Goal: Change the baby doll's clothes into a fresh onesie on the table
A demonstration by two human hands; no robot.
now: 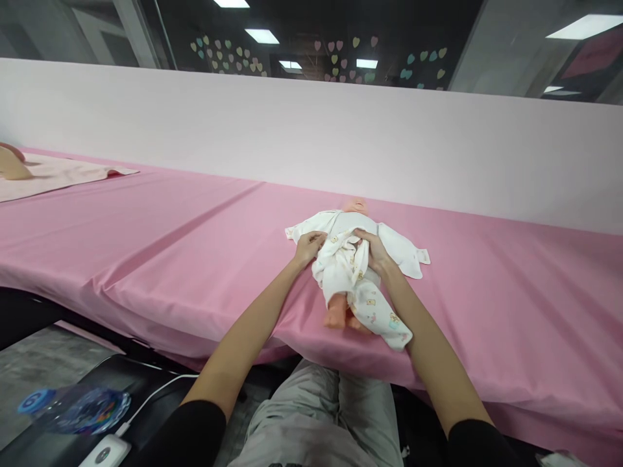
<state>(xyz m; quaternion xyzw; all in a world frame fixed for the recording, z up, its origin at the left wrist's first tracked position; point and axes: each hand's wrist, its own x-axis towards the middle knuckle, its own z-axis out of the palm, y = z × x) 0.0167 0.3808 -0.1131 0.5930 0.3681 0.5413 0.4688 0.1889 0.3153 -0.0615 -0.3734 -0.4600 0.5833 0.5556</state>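
A baby doll (335,310) lies on its back, with its head toward the wall and its feet toward me. White baby clothes (372,305) with a small coloured print cover its body and bunch over its middle; one loose leg of cloth trails over a foot. The sleeves spread out to both sides. My left hand (310,246) is closed at the left edge of the bunched cloth, its fingertips pinched on the fabric. On the other side, my right hand (376,251) grips the bunched cloth near the doll's waist, the thumb on top. Some fingers are hidden in the folds.
A pink sheet (195,259) covers the table, which meets a white wall (292,136) at the back. At far left, part of another doll (12,162) rests on a pale cloth (63,175). Below left are a plastic bottle (78,408) and a white device (106,451) with a cable.
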